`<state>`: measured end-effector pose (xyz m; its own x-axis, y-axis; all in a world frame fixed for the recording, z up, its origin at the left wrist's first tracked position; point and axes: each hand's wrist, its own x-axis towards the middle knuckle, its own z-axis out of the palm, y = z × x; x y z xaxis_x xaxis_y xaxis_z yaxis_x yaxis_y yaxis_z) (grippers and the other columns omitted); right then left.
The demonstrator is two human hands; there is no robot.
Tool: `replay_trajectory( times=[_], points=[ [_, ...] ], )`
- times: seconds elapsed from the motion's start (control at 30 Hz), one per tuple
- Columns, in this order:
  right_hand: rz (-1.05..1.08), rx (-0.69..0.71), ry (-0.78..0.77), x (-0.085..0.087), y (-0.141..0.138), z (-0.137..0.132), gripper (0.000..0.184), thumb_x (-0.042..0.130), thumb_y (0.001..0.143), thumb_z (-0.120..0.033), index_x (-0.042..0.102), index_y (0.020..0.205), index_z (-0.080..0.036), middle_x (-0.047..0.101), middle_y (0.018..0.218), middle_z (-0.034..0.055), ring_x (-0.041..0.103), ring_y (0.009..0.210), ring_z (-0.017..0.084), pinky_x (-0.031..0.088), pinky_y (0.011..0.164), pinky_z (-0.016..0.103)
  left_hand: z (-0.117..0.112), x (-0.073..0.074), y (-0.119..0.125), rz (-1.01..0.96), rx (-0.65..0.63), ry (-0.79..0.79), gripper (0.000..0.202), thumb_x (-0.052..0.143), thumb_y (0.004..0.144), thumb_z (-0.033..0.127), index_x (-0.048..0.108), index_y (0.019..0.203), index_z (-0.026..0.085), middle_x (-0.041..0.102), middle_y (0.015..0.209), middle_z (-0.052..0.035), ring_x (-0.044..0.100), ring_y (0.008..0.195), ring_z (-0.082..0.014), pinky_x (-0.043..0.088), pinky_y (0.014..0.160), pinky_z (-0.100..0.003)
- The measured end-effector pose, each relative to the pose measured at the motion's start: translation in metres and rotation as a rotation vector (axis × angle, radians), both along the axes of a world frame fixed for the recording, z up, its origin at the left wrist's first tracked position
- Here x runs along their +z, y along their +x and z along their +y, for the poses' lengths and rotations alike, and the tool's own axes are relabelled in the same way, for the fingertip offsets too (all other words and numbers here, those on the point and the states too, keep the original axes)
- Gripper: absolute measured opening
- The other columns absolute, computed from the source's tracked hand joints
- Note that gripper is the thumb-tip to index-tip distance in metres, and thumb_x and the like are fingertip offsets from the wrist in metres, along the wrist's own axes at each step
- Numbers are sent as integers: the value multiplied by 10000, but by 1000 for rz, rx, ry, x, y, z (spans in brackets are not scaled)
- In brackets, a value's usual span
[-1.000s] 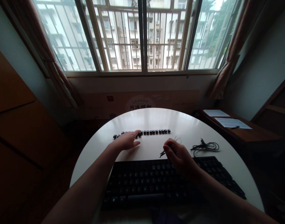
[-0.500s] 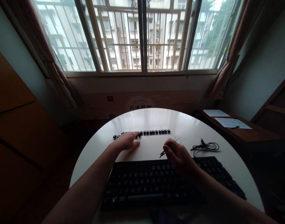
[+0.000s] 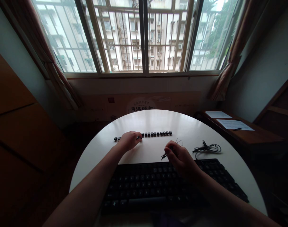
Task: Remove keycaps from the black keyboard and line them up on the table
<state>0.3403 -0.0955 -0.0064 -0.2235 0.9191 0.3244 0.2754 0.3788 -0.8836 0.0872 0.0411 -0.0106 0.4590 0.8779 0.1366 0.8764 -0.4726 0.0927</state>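
A black keyboard (image 3: 172, 186) lies at the near edge of the round white table (image 3: 155, 119). Beyond it a row of loose black keycaps (image 3: 156, 134) runs across the table. My left hand (image 3: 128, 140) rests over the left part of that row, fingers curled down onto the caps. My right hand (image 3: 180, 159) hovers above the keyboard's top edge, closed on a thin wire keycap puller (image 3: 173, 146) whose loops stick out toward the window.
A coiled black cable (image 3: 208, 147) lies right of my right hand. A dark wooden side table (image 3: 254, 134) with papers (image 3: 234, 124) stands at the right. A window with bars and curtains fills the far wall; wooden furniture is at the left.
My left hand has slid a little forward and its fingers have curled down over the keycap row. My right hand has hardly moved.
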Motion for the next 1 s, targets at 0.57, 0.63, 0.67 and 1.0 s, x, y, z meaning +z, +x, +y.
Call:
replay_trajectory(
  times=[0.57, 0.63, 0.67, 1.0],
  points=[
    [-6, -17, 23, -1, -1, 1, 358, 484, 973, -511, 528, 853, -177, 501, 586, -33, 411, 499, 88, 326, 488, 201, 1, -1, 1, 10, 9, 33, 224, 561, 865, 338, 720, 1015, 289, 741, 1015, -32, 666, 928, -238, 512, 792, -320],
    [-7, -14, 16, -1, -1, 0, 363, 482, 973, -518, 526, 851, -178, 498, 579, -35, 406, 490, 89, 320, 480, 202, 1, -1, 2, 18, 26, 36, 228, 562, 863, 340, 713, 1025, 288, 740, 1017, -34, 667, 932, -238, 511, 793, -320],
    [-8, -16, 13, -1, -1, 0, 366, 482, 972, -521, 527, 851, -179, 499, 580, -35, 406, 489, 89, 320, 479, 202, 2, -1, 2, 22, 36, 39, 228, 563, 863, 342, 709, 1029, 287, 739, 1021, -36, 667, 936, -238, 509, 794, -319],
    [0, 4, -1, -3, -1, 1, 359, 486, 974, -516, 523, 860, -177, 508, 605, -32, 408, 502, 84, 314, 482, 201, 2, -2, 4, 20, 76, 54, 238, 576, 866, 345, 673, 1072, 275, 731, 1030, -49, 669, 938, -252, 503, 775, -322]
  ],
)
